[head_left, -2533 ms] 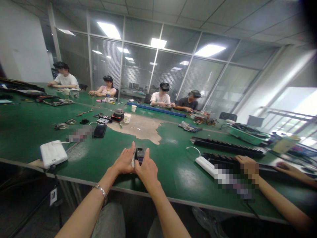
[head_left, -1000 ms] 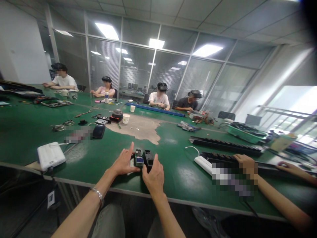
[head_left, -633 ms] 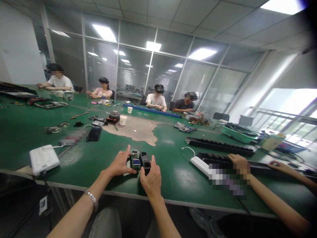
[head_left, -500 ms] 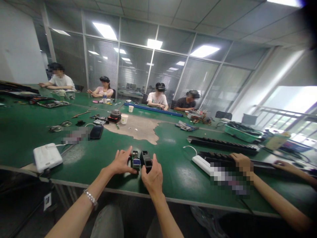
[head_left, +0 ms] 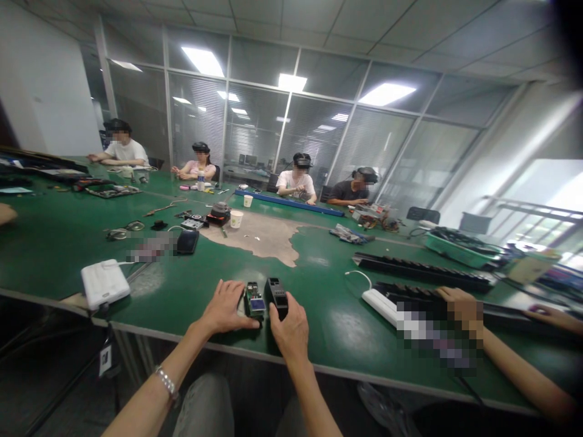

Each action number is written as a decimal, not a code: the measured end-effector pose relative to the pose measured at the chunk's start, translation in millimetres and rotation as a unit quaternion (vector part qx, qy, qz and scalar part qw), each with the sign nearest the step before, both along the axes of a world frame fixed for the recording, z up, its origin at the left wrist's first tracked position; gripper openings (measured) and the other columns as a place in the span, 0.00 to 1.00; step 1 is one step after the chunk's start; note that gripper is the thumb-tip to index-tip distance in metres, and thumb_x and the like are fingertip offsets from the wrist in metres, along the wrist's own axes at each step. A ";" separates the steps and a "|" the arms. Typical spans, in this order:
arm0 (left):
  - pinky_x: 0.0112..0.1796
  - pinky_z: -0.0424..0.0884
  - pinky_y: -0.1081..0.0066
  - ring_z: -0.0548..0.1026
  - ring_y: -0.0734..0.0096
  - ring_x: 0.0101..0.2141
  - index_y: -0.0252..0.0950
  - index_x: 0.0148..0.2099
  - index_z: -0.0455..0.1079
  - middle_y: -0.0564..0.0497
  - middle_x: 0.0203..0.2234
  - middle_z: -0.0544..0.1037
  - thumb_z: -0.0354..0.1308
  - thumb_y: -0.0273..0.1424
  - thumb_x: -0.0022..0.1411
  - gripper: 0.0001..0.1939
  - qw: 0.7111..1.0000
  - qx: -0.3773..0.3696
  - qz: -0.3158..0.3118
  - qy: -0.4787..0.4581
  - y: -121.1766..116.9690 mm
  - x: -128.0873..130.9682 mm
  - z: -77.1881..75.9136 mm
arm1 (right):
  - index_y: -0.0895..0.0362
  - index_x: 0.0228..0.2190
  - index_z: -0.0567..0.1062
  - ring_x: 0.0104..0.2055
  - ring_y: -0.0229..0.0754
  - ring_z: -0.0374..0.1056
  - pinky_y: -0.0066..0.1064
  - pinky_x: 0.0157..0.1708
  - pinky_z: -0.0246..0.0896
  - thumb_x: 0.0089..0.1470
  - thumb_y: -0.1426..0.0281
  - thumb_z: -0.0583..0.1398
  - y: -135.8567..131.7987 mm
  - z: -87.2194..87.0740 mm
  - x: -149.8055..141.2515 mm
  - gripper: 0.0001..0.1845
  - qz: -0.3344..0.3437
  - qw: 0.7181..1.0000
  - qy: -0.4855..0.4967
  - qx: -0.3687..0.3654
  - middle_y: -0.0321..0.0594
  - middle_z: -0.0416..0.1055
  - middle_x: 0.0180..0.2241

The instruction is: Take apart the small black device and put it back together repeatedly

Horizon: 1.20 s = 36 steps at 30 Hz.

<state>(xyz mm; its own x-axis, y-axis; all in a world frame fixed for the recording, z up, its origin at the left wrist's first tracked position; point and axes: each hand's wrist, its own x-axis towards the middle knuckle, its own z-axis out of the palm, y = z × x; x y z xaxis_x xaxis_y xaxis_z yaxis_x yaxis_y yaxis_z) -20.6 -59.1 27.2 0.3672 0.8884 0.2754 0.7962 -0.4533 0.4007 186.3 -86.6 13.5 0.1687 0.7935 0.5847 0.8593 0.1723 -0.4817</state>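
Observation:
Near the front edge of the green table, my left hand pinches a small green circuit board with a blue screen by its near end. To its right, my right hand grips a small black housing from behind. The board and the housing lie side by side, slightly apart. My left wrist wears a metal bracelet.
A white box sits at the left edge, a black phone beyond it. On the right, a neighbour's hand rests on black keyboards and a white power strip. Several people sit at the far side; paper cups and tools lie mid-table.
The device held between both hands has come apart: the black housing went right with my right hand, baring the green board at my left. My left fingers have lowered onto the board.

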 end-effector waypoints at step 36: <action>0.62 0.38 0.48 0.52 0.54 0.63 0.34 0.69 0.22 0.39 0.63 0.56 0.59 0.40 0.50 0.57 1.000 -0.002 -0.013 -0.016 -1.5 -2.2 -7.9 | 0.61 0.54 0.66 0.41 0.51 0.71 0.36 0.40 0.60 0.54 0.63 0.59 -31.6 48.3 -64.1 0.27 -0.007 0.992 -0.067 -0.109 0.50 0.74 0.38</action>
<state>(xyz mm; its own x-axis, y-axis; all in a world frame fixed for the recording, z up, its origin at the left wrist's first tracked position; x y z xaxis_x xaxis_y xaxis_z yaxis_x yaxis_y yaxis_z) -22.8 -60.6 19.3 0.3812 0.8801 0.2831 0.7711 -0.4716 0.4278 122.2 -118.1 61.7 0.1134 0.9017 0.4172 0.9200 0.0632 -0.3868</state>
